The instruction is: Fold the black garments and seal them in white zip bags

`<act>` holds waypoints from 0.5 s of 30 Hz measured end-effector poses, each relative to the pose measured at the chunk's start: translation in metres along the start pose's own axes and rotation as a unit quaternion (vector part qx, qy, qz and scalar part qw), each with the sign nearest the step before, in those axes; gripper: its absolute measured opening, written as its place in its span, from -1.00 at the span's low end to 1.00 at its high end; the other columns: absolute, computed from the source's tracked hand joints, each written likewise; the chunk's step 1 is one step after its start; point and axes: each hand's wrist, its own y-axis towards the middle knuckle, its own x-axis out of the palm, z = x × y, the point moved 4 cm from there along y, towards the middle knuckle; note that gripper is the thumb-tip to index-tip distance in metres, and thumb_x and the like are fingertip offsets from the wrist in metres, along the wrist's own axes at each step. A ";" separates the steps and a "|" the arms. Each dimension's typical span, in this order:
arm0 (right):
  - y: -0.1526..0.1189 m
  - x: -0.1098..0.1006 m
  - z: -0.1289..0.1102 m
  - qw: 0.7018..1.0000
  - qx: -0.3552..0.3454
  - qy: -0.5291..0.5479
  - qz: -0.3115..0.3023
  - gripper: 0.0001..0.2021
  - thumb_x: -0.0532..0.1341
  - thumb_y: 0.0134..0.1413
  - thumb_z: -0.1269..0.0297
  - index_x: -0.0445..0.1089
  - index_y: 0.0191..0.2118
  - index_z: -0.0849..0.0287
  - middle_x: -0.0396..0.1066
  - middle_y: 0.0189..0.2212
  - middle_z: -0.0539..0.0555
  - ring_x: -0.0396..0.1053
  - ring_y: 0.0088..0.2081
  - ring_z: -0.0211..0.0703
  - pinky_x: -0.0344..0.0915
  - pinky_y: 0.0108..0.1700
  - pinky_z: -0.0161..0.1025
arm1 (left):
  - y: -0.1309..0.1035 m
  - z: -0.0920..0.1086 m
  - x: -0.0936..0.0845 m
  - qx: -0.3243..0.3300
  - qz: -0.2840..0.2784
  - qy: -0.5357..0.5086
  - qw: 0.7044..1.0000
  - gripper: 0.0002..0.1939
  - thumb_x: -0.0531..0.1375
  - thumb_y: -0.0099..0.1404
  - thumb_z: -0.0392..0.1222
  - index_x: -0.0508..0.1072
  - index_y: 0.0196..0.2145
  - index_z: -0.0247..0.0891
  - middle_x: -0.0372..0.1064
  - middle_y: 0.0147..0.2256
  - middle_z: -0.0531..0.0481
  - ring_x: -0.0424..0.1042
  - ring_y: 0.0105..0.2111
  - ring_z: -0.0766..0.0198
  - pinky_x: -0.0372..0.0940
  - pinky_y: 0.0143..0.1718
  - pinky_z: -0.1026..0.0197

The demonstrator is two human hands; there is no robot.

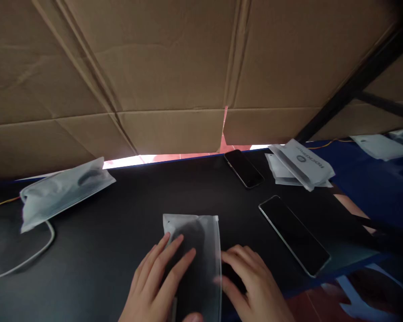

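A translucent frosted zip bag (204,264) lies on the black tabletop close to me, its slider strip along the right edge. A dark rounded shape shows faintly inside; I cannot make out what it is. My left hand (159,273) rests over the bag's left side, fingers spread and stretched out. At the bag's right edge, my right hand (251,281) has curled fingers, with the thumb tip seeming to show through the plastic. Right of it lies a phone (294,235) with a dark screen and clear edge. A smaller black phone (244,168) lies farther back.
Several printed white pouches (302,163) are piled at the back right. Another frosted pouch (67,192) lies at the left, near a white cable (36,257). A cardboard wall (168,67) stands along the back. A dark metal bar (352,96) slants at the right.
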 end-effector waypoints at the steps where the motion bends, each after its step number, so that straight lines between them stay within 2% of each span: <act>1: 0.001 0.003 -0.001 1.000 0.009 -0.004 -0.014 -0.57 0.40 0.27 0.38 0.45 0.21 -0.04 0.61 -0.03 0.04 0.63 -0.07 0.02 0.60 0.00 -0.05 | 0.002 -0.002 0.003 -0.002 -0.016 0.008 1.000 -0.19 -0.01 0.57 0.44 0.22 0.54 -0.08 0.28 0.49 -0.16 0.33 0.44 -0.20 0.55 0.22 -0.17; 3: 0.006 0.009 -0.006 0.999 0.009 -0.007 -0.030 -0.38 0.47 0.09 0.41 0.43 0.28 0.02 0.61 0.06 0.13 0.62 -0.02 0.13 0.61 0.04 0.03 | 0.003 0.001 0.010 0.009 -0.037 0.008 0.999 -0.11 -0.09 0.57 0.47 0.07 0.60 -0.11 0.16 0.54 -0.18 0.26 0.49 -0.20 0.52 0.25 -0.15; 5: 0.012 0.015 -0.015 1.000 -0.008 0.003 -0.020 -0.33 0.45 -0.01 0.43 0.44 0.27 0.09 0.61 0.10 0.21 0.62 0.00 0.21 0.60 0.06 0.08 | 0.002 0.007 0.017 0.013 -0.038 -0.005 0.999 -0.12 -0.14 0.58 0.46 -0.02 0.62 -0.06 0.09 0.57 -0.15 0.20 0.52 -0.20 0.47 0.31 -0.18; 7: 0.017 0.018 -0.023 0.999 -0.007 0.042 0.010 -0.43 0.36 0.01 0.47 0.47 0.19 0.08 0.63 0.06 0.20 0.63 -0.01 0.18 0.58 0.08 0.05 | 0.000 0.011 0.021 -0.004 -0.038 -0.021 0.999 -0.15 -0.11 0.59 0.42 -0.09 0.63 -0.01 0.04 0.59 -0.13 0.17 0.53 -0.21 0.42 0.36 -0.21; 9: 0.021 0.017 -0.030 0.994 0.011 0.100 0.039 -0.58 0.25 0.05 0.53 0.52 0.02 0.04 0.65 -0.09 0.10 0.63 -0.07 0.06 0.57 0.04 -0.07 | -0.004 0.009 0.023 -0.029 -0.043 -0.026 0.998 -0.19 -0.04 0.62 0.32 -0.13 0.64 -0.02 0.04 0.58 -0.14 0.18 0.53 -0.19 0.38 0.38 -0.25; 12: 0.023 0.005 -0.031 0.981 0.035 0.180 0.060 -0.76 0.20 0.12 0.51 0.51 -0.20 0.02 0.59 -0.30 -0.01 0.60 -0.26 -0.11 0.54 -0.19 -0.28 | -0.015 -0.010 0.021 -0.075 -0.049 0.006 0.996 -0.24 0.01 0.64 0.09 -0.14 0.64 -0.06 0.15 0.54 -0.17 0.26 0.49 -0.20 0.29 0.39 -0.46; 15: 0.018 -0.016 -0.012 0.971 0.054 0.213 0.090 -0.90 0.26 0.28 0.31 0.55 -0.21 0.01 0.62 -0.25 0.02 0.63 -0.27 -0.12 0.54 -0.25 -0.34 | -0.036 -0.048 0.016 -0.132 -0.056 0.046 0.989 -0.24 0.07 0.60 0.07 -0.09 0.62 0.05 0.24 0.50 -0.21 0.32 0.44 -0.38 0.18 0.28 -0.81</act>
